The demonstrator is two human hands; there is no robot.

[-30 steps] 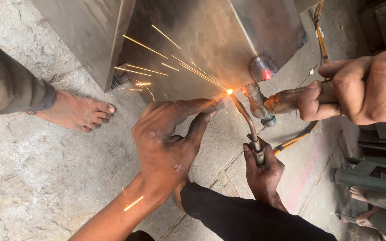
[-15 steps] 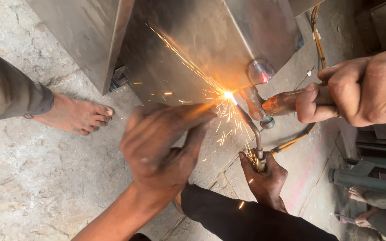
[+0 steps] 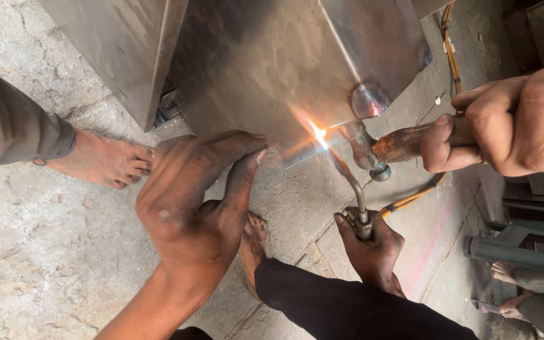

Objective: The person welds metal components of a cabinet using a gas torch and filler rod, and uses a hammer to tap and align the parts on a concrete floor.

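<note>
My left hand (image 3: 199,201) stretches flat toward the lower edge of a large steel box (image 3: 284,63), fingers extended and holding nothing, fingertips close to the box edge. My right hand (image 3: 511,129) grips the rusty wooden handle of a hammer (image 3: 373,151), whose metal head rests near the box's lower corner. A co-worker's hand (image 3: 373,245) in a black sleeve holds a gas torch (image 3: 354,189). Its curved nozzle points up at the seam, where a small bright flame (image 3: 317,133) burns between my two hands.
An orange hose (image 3: 413,196) trails from the torch over the rough concrete floor (image 3: 45,252). A bare foot (image 3: 105,160) stands at the left, another foot (image 3: 255,242) sits under my left wrist, and more feet (image 3: 511,274) show at the lower right.
The shower of sparks at the seam has died to a small flame. My left hand has shifted slightly left. The hammer and torch stay in place.
</note>
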